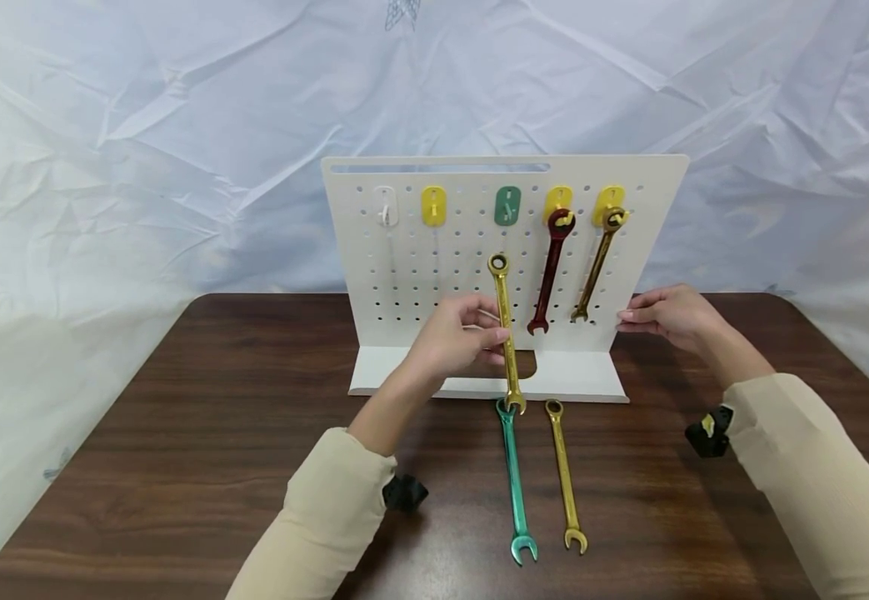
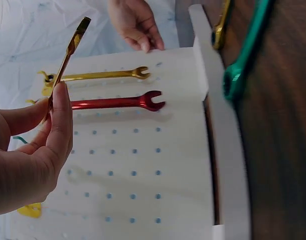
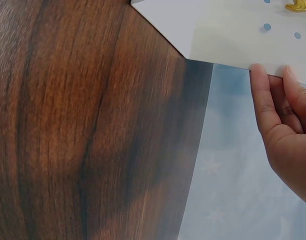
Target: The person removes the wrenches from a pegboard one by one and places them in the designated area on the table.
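My left hand (image 1: 452, 337) pinches a gold combination wrench (image 1: 505, 325) between thumb and fingers in front of the white pegboard (image 1: 419, 258). The wrench is nearly upright, its ring end on top, below the green hook (image 1: 507, 206). In the left wrist view, the held wrench (image 2: 68, 55) shows edge-on. At the board's right edge, my right hand (image 1: 670, 317) holds the edge with its fingertips. A red wrench (image 1: 550, 271) and a bronze-gold wrench (image 1: 595, 271) hang from yellow hooks on the right. A green wrench (image 1: 513, 475) and another gold wrench (image 1: 565, 475) lie on the table.
A white hook (image 1: 385, 206) and a yellow hook (image 1: 434, 206) on the board's left carry nothing. The board stands on a white base (image 1: 584, 375) with a cutout. Beneath is a dark wooden table (image 1: 254, 433); pale wrinkled cloth (image 1: 179, 167) hangs behind.
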A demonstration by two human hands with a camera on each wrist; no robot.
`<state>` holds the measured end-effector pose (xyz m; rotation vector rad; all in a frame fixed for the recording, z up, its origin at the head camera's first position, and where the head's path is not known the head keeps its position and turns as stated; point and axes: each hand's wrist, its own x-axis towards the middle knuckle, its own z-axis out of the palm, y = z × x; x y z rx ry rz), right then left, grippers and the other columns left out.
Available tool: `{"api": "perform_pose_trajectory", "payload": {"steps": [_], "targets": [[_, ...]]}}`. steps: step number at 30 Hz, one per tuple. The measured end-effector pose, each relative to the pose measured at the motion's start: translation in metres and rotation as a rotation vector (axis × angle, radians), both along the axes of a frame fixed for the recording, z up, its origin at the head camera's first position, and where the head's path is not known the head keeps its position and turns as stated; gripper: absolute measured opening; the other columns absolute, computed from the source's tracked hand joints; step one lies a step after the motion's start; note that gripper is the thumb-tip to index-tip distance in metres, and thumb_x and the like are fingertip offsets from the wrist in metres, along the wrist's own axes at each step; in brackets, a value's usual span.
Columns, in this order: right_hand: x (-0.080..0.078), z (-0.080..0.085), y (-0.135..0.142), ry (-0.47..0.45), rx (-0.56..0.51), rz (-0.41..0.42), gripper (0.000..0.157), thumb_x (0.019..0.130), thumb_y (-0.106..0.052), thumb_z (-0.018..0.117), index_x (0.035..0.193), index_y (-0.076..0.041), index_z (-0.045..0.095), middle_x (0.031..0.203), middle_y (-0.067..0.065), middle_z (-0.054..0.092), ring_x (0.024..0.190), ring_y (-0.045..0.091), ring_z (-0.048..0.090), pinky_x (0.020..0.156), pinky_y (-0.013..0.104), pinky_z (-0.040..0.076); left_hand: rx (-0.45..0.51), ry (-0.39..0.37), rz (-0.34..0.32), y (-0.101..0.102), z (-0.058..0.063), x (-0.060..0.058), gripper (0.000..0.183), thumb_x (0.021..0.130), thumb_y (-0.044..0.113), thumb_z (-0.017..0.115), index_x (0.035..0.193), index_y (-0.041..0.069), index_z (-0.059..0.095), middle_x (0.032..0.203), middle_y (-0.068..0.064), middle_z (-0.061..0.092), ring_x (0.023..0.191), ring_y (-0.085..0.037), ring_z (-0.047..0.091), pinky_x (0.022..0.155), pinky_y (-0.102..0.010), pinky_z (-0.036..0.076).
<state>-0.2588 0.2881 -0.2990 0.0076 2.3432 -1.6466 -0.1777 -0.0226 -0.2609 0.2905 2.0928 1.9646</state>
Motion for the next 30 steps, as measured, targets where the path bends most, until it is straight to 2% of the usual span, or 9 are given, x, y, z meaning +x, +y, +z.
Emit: {"api": "perform_pose_trajectory", "payload": {"steps": [2,9,19,25,30], "targets": [[0.000,0.000,0.000,-0.005,-0.006,-0.001,0.019,0.090,-0.004,0.056,0.104,0.009,0.054,0.082,0.000,0.064,0.080,0.014,0.066,0.091,0.042,0.047,0.013,-0.011,0.001,-0.002,-0.006,0.001,0.018,0.084,-0.007,0.059,0.102,-0.006,0.055,0.085,-0.014,0.057,0.062,-0.016,0.061,0.071,-0.040,0.057],[0.000,0.001,-0.001,-0.014,-0.012,-0.001,0.015,0.090,-0.004,0.057,0.101,0.006,0.056,0.082,0.000,0.064,0.081,0.014,0.066,0.091,0.041,0.047,0.024,-0.013,0.006,-0.005,-0.024,0.004,0.017,0.084,-0.011,0.058,0.101,-0.008,0.055,0.081,-0.014,0.057,0.062,-0.016,0.060,0.063,-0.031,0.058],[0.000,0.002,0.000,-0.017,0.006,0.000,0.023,0.090,-0.006,0.057,0.106,0.009,0.054,0.083,-0.001,0.064,0.081,0.013,0.066,0.087,0.038,0.050,0.021,-0.063,0.011,-0.007,-0.045,0.007,0.018,0.083,-0.013,0.056,0.101,-0.011,0.054,0.081,-0.014,0.058,0.065,-0.015,0.059,0.063,-0.033,0.058],[0.000,0.002,0.000,-0.023,0.012,-0.001,0.026,0.091,-0.006,0.056,0.109,0.011,0.051,0.083,0.000,0.064,0.082,0.014,0.066,0.082,0.032,0.053,0.011,-0.088,0.015,-0.007,-0.053,0.010,0.017,0.084,-0.013,0.056,0.101,-0.011,0.054,0.082,-0.015,0.058,0.064,-0.015,0.059,0.061,-0.031,0.058],[0.001,0.002,0.000,-0.024,0.007,0.002,0.021,0.090,-0.006,0.056,0.105,0.009,0.054,0.084,0.001,0.064,0.084,0.015,0.066,0.085,0.034,0.052,-0.019,-0.096,0.022,-0.008,-0.058,0.012,0.016,0.084,-0.010,0.057,0.100,-0.009,0.054,0.083,-0.014,0.058,0.064,-0.016,0.060,0.061,-0.031,0.058]]}}
